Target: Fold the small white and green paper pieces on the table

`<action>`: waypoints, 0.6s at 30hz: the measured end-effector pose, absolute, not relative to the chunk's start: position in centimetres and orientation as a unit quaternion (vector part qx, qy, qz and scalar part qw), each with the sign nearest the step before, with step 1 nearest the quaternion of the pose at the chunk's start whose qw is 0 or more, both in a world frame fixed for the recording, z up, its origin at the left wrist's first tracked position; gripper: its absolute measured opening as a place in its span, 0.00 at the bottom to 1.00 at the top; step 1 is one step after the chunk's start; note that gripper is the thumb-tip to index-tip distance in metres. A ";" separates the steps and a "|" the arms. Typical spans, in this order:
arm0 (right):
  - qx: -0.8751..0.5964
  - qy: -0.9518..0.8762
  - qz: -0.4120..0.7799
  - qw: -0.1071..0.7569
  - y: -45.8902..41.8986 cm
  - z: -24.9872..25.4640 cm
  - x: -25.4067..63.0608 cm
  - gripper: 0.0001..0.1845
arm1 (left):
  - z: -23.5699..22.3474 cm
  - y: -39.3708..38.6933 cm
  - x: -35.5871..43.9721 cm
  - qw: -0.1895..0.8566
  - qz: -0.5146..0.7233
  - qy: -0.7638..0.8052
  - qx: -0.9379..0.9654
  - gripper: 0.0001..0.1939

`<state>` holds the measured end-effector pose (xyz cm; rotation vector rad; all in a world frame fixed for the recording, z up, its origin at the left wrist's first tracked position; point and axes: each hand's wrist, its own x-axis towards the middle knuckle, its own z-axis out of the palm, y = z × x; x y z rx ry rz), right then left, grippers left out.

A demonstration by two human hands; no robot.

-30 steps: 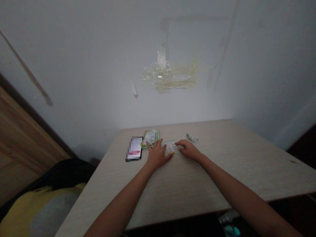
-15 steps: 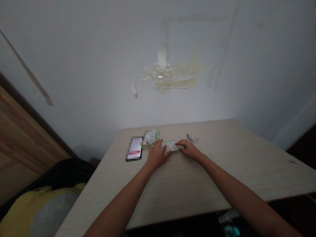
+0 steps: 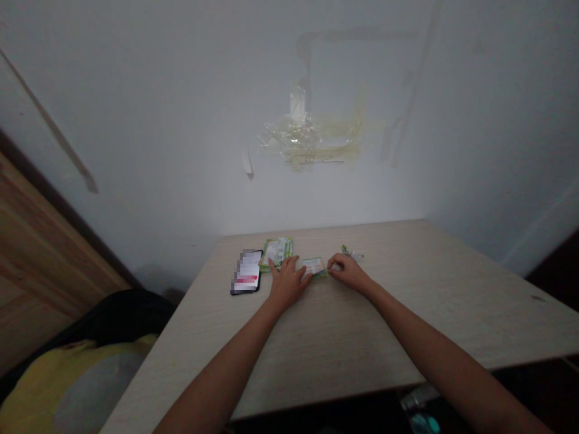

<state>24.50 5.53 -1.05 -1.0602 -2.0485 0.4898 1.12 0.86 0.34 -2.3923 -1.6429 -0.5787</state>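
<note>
A small flat green-and-white packet (image 3: 315,266) lies on the table between my hands. My left hand (image 3: 288,280) rests palm down with its fingers spread. Its right-side fingertips touch the left end of this packet, while the others reach the lower edge of a larger green-and-white packet (image 3: 279,248). Close by the small packet's right end, my right hand (image 3: 347,270) has its fingers curled together in a pinch. What sits between those fingertips, if anything, is too small to make out. A crumpled clear-and-green wrapper (image 3: 353,253) lies just behind my right hand.
A phone (image 3: 246,272) with a lit, partly blurred screen lies left of the larger packet. The pale wooden table (image 3: 407,289) meets the wall (image 3: 181,120), which bears old tape (image 3: 312,141). A yellow-and-grey plush-like item (image 3: 90,380) sits beyond the table's left edge.
My right hand's fingers have curled in and drawn slightly away from the small packet's right end, which now shows more. My left hand and the phone stay put.
</note>
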 end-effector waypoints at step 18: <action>-0.370 -0.854 0.152 0.334 4.9 -0.8 24.0 0.03 | 0.1 1.1 1.2 0.099 -0.216 -0.553 -0.798 0.17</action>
